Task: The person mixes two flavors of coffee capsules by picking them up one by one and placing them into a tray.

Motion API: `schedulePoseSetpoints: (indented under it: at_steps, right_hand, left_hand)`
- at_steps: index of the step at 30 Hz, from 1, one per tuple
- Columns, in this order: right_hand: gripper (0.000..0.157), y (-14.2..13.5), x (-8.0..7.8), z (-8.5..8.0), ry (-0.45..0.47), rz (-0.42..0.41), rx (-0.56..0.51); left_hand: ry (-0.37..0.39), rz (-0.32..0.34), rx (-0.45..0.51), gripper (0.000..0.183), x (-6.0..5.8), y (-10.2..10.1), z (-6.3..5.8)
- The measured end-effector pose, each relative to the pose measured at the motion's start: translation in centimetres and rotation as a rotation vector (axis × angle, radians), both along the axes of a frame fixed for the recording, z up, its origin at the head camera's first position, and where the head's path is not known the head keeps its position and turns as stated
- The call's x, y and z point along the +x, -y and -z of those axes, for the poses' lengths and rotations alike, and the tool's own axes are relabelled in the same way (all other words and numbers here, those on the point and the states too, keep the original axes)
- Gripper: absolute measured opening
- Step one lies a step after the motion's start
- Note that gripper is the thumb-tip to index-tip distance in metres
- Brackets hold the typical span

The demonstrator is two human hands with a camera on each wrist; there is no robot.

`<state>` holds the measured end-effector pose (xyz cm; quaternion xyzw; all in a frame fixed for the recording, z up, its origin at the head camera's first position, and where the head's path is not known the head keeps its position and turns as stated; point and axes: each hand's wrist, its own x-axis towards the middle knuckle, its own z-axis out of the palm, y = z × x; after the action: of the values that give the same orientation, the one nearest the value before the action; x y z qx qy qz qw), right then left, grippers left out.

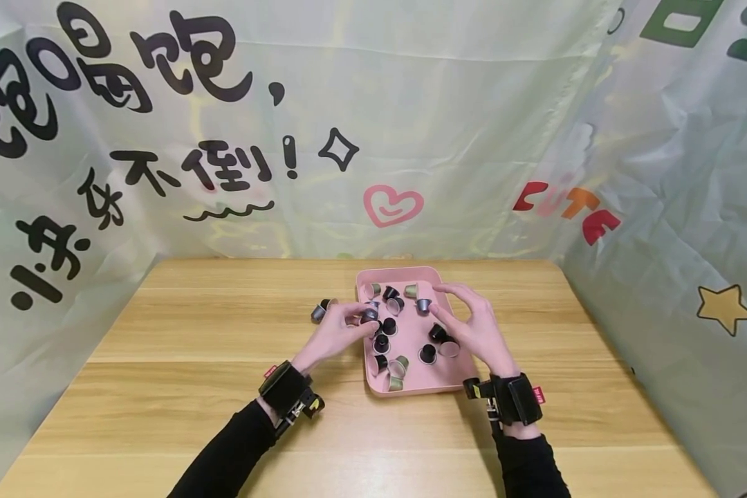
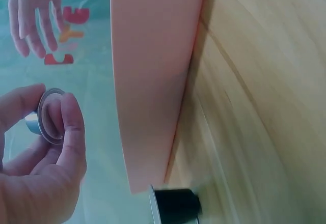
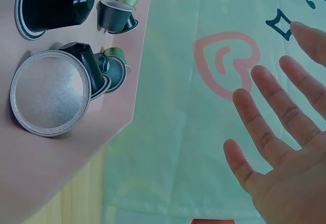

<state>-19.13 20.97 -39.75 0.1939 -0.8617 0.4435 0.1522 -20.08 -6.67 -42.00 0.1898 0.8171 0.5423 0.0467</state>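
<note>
My left hand (image 1: 338, 336) pinches a coffee capsule (image 2: 32, 123) between thumb and fingers, above the left side of a pink tray (image 1: 420, 379). Its round foil lid shows in the left wrist view, with a bluish body behind. Straight, spread fingers mark my right hand (image 3: 285, 147), held over the tray's right side with nothing in it. Nearest to it in the head view is a blue-grey capsule (image 1: 423, 306) in the tray. Several more capsules lie there, black, green and blue, including a black capsule (image 1: 427, 354) and a green capsule (image 1: 395, 382).
Left of the tray, a blue-grey capsule (image 1: 318, 314) lies on the wooden table (image 1: 224, 332) beside a black capsule (image 2: 175, 205). Behind the table hangs a pale printed cloth (image 1: 460, 138), which also covers both sides.
</note>
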Motion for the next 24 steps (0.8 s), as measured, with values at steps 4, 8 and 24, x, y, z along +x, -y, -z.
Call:
schedulePoseSetpoints:
  at_steps: [4,8,24]
  right_hand:
    - [0.038,0.0,0.0,-0.1,-0.001,-0.003,0.000]
    - [0.038,-0.1,-0.1,-0.1,-0.004,0.000,0.001]
    - [0.039,-0.6,0.1,-0.1,0.011,0.026,-0.001]
  left_hand:
    - [0.016,-0.013,-0.031,0.043,-0.1,-1.0,-0.2]
    - [-0.008,-0.017,-0.117,0.041,-0.2,-2.3,-0.7]
    - [-0.099,0.068,-0.378,0.021,0.4,-5.4,-0.5]
